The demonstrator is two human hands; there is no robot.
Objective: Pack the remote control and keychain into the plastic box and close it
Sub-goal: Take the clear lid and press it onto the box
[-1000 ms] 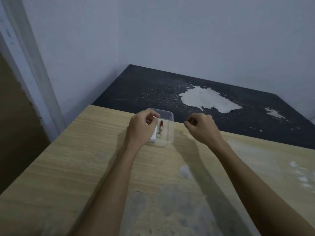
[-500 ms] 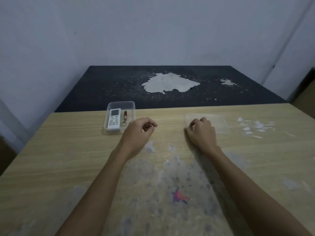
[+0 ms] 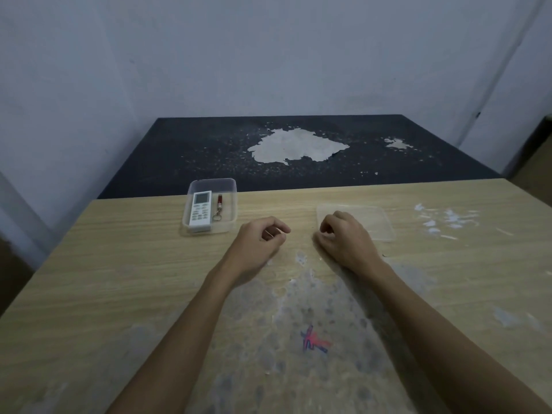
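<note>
A clear plastic box [image 3: 231, 189] stands open at the far edge of the wooden table [image 3: 119, 264]. Inside it lie a white remote control [image 3: 199, 213] and, to its right, a red keychain with a metal ring [image 3: 218, 206]. The box's clear lid [image 3: 373, 218] lies flat on the table to the right. My right hand [image 3: 343, 239] rests with curled fingers on the lid's near left corner; whether it grips the lid I cannot tell. My left hand [image 3: 258, 243] hovers just right of the box, fingers loosely curled and holding nothing.
Behind the table lies a dark surface [image 3: 209, 144] with a large pale worn patch [image 3: 294, 147], ringed by grey walls. White flecks [image 3: 445, 219] dot the table to the right of the lid. A red and blue scribble [image 3: 313, 342] marks the worn near part.
My view swung right, so the box shifted left and the lid came into sight. My left hand left the box. My right hand came down onto the lid's corner.
</note>
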